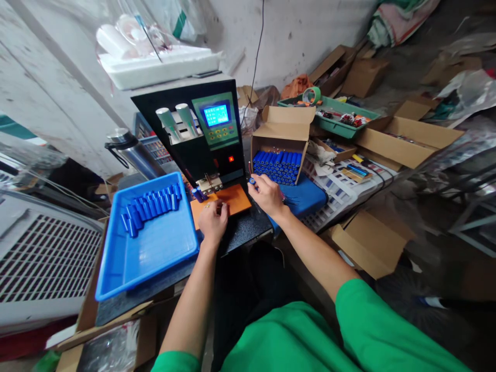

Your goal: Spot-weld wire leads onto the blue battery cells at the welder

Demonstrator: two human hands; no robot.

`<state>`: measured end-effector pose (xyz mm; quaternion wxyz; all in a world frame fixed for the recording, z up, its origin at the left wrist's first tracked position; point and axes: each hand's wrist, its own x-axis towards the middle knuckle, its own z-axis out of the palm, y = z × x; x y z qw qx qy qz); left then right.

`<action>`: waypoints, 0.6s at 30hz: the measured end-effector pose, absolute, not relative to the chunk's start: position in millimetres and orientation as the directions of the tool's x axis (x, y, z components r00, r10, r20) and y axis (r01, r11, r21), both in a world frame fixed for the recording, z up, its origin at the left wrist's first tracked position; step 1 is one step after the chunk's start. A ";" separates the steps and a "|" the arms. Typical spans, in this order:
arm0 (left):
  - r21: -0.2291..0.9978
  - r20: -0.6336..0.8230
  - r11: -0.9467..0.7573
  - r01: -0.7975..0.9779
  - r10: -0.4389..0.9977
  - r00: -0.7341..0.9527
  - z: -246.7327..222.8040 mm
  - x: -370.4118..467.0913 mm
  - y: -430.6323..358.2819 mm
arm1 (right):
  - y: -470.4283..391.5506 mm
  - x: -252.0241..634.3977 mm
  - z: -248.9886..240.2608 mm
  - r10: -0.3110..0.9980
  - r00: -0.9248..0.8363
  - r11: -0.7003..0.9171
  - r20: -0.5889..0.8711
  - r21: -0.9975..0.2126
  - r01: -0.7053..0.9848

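My right hand [268, 195] pinches a blue cylindrical battery [252, 181], its round end showing, just right of the spot welder [186, 129]. Thin wires show beside that hand. On the orange board [238, 199] in front of the machine rests my left hand [213, 221], fingers curled; whatever they may hold is hidden. A few blue batteries [199, 195] stand by the welding head [209, 182], just beyond my left hand. To the left, a blue tray [166, 253] holds several blue batteries [151, 206] in rows. An open cardboard box [289, 124] packed with batteries [277, 166] sits behind my right hand.
A steel flask [135, 152] stands behind the blue tray. White foam [163, 64] lies on the welder's top. At right are a green tray [337, 126] of parts, a white plastic crate [333, 194] and open cardboard boxes [411, 137]. The dark tabletop [248, 227] ends close to my body.
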<state>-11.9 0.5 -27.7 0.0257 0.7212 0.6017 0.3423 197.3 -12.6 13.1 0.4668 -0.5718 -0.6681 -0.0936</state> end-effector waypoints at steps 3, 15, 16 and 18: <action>0.451 0.467 -0.279 0.848 0.883 0.042 -27.7 -11.7 0.5 | -13.0 197.1 12.5 0.683 0.093 0.321 0.724 -0.413 0.852; 0.484 0.480 -0.295 0.824 0.877 0.032 -28.6 -11.7 0.9 | -20.7 188.7 14.3 0.705 0.121 0.364 0.699 -0.502 0.785; 0.490 0.480 -0.296 0.820 0.877 0.030 -28.8 -11.4 0.7 | -23.5 186.7 14.1 0.711 0.121 0.376 0.693 -0.519 0.768; 0.505 0.484 -0.304 0.808 0.875 0.027 -29.1 -10.5 0.6 | -29.4 181.8 13.0 0.724 0.114 0.406 0.680 -0.554 0.727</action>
